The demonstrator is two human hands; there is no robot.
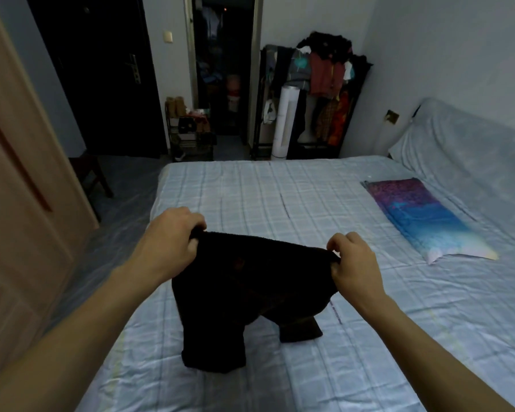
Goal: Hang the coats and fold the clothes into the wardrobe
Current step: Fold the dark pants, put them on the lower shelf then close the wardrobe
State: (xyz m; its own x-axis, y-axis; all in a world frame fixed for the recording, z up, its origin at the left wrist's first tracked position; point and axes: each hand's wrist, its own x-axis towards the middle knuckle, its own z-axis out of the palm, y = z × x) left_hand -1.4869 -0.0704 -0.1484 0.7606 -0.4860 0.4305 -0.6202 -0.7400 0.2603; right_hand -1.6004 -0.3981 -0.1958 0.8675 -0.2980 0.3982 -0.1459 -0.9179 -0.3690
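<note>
A pair of dark fleecy shorts hangs over the bed, held up by its waistband. My left hand pinches the left end of the waistband. The right end is pinched by my right hand. Both leg ends touch the checked sheet below. The wooden wardrobe door stands at the left edge of the view.
A folded purple and blue cloth lies on the bed's right side, near a covered pillow. Against the far wall stands a clothes rack loaded with garments, with a shoe rack and a dark stool to its left.
</note>
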